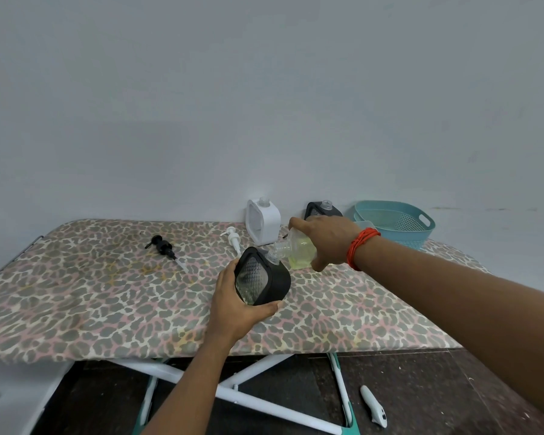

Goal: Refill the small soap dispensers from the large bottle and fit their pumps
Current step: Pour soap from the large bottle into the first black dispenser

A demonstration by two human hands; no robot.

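My left hand [236,304] grips a black soap dispenser [264,277] with a clear patterned face, tilted on the table [107,296]. My right hand [325,240] holds the clear large bottle [297,251] of yellowish soap tipped sideways, its neck against the black dispenser's open mouth. A white dispenser [263,221] and a second black dispenser [322,210] stand open at the back by the wall. A black pump [165,249] and a white pump [234,238] lie loose on the cloth.
A teal perforated basket [396,222] sits at the back right corner. The table has a leopard-print cover and a front edge near me. On the dark floor below lies a white handheld device [374,406] beside the table's crossed legs.
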